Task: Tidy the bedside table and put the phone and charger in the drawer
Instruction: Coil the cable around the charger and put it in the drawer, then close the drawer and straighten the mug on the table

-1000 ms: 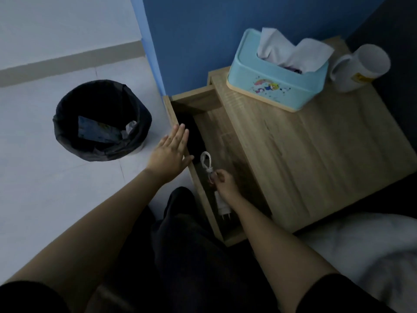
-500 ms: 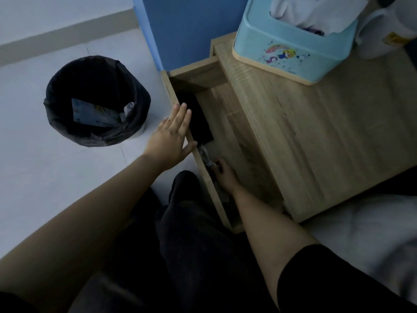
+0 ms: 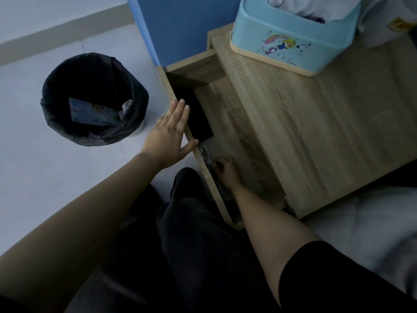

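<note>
The wooden bedside table [image 3: 316,123] has its drawer [image 3: 228,109] pulled out to the left. A black phone [image 3: 198,120] lies flat in the drawer near the front panel. My left hand [image 3: 170,134] rests flat and open against the outside of the drawer front [image 3: 203,168], thumb over its top edge. My right hand [image 3: 225,171] is down inside the drawer, fingers closed on the white charger cable [image 3: 206,155], whose coiled loop shows just above the hand. The charger plug is mostly hidden behind the drawer front.
A light blue tissue box [image 3: 291,39] and a white mug [image 3: 383,21] stand at the back of the tabletop. A black-lined waste bin [image 3: 94,98] with paper in it sits on the pale floor to the left. White bedding [image 3: 372,233] lies at lower right; my dark trousers [image 3: 191,245] are below.
My right hand has gone lower into the drawer with the charger, so the plug is now behind the drawer front. The view has shifted down and closer. My left hand stays on the drawer front.
</note>
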